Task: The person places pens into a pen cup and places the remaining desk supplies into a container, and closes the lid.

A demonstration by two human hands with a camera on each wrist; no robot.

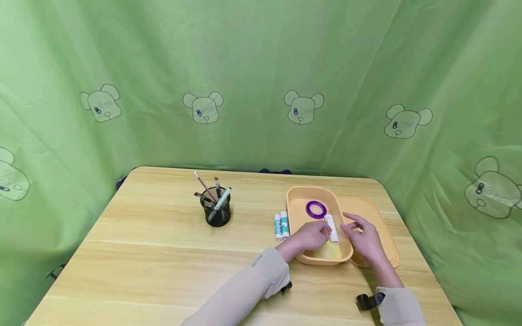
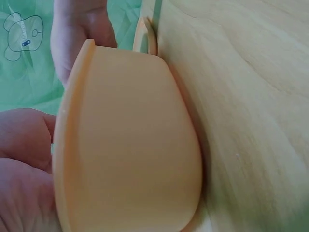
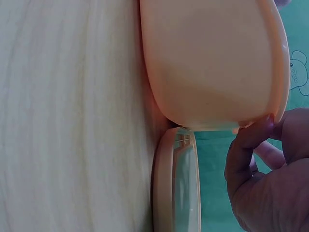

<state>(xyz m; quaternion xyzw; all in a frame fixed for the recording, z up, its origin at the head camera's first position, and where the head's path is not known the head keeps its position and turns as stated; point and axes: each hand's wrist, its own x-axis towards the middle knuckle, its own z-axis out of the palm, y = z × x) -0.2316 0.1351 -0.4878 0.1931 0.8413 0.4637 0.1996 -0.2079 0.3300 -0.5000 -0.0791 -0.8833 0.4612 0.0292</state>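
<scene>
An orange plastic box [image 1: 299, 194] stands on the right part of the table. My left hand [image 1: 311, 235] reaches over its near left side, and the curled fingertips pinch a white glue stick [image 1: 333, 233] inside. At the right wall, my right hand [image 1: 364, 237] pinches the rim between thumb and finger, seen closely in the right wrist view [image 3: 270, 169]. A purple ring [image 1: 308, 209], like a tape roll, lies in the far part of the box. A pale yellow ring [image 1: 325, 251] lies in the near part. The left wrist view hides the left fingertips behind the box wall.
Two teal-and-white glue sticks [image 1: 281, 225] stand side by side left of the box. Its orange lid [image 1: 381, 226] lies at the right, partly under the right arm. Further left is a black mesh pen holder [image 1: 218, 217] with pens and a pencil. Green curtains surround the table [image 1: 163, 267].
</scene>
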